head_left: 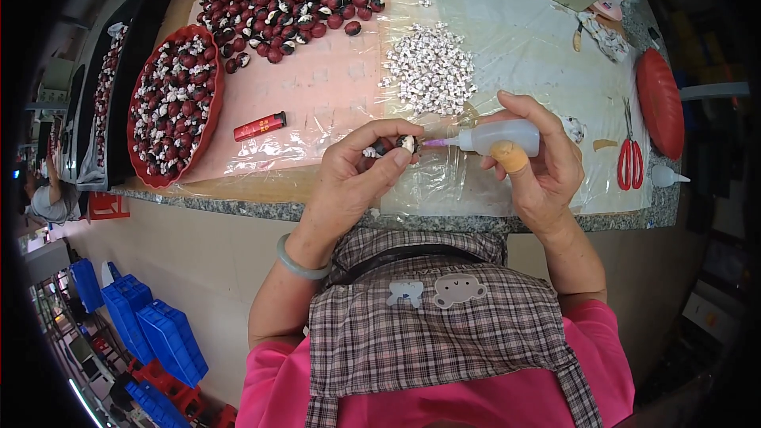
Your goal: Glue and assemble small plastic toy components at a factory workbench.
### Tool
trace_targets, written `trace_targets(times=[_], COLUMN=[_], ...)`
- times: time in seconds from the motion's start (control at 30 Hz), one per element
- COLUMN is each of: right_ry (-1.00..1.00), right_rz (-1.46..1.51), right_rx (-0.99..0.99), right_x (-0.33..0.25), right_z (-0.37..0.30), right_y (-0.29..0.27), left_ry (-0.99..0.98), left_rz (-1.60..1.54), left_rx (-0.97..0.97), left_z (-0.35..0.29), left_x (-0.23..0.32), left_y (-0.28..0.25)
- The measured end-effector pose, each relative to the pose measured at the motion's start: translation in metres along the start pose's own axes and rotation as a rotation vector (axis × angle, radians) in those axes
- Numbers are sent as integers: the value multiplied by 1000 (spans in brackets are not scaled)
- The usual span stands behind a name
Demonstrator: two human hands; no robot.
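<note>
Between the thumb and fingers of my left hand is a small dark-red, black and white ball. Another dark-red piece with white bits shows behind those fingers, against the palm. My right hand is closed around a translucent squeeze bottle, tipped sideways. A tan cover sits on that thumb. The bottle's thin purple nozzle points left at the ball, at or very near its white part; whether they touch I cannot tell. Just beyond both hands lies a heap of small white pieces.
Many red-and-black balls are piled at the far left. A red scalloped tray holds balls with white pieces. Nearby lies a red lighter-like tube. Red-handled scissors, a red dish and a small bottle are rightward.
</note>
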State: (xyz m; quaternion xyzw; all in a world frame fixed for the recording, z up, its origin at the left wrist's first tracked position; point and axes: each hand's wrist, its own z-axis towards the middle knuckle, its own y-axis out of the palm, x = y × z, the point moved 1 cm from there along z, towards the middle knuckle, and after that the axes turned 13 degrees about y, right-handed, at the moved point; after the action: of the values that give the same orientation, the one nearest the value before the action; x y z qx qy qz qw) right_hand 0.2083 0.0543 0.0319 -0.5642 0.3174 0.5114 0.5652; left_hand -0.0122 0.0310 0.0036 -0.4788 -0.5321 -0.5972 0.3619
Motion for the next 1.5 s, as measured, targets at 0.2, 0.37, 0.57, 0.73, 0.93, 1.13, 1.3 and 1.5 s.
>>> trace_targets(times=[0.2,0.37,0.57,0.73,0.93,1.13,1.3,1.5], right_ry=[-9,4,93,245,560,327,58,60], right_rz=[-67,-95,220,531,549,-344,-503,-535], right_rx=[8,60,41,13,-107,-24,-55,-129], right_x=[-3,-10,2,22,37,36,40,39], right_z=[0,-2,4,20,26,30,32,36], right_y=[0,1,-9,-26,-26,-10,0,-2], left_ry=[6,20,-18,12,30,3,24,-14], left_rz=[-1,6,-38,-133,-114,-124,-210,-136], left_rx=[-22,-26,9,60,60,102,66,86], left_z=[1,1,1,1,0,0,0,-4], left_x=[-1,-1,-4,-7,-8,-8,-10,-7], left_y=[1,0,-3,-10,-17,-17,-19,-20])
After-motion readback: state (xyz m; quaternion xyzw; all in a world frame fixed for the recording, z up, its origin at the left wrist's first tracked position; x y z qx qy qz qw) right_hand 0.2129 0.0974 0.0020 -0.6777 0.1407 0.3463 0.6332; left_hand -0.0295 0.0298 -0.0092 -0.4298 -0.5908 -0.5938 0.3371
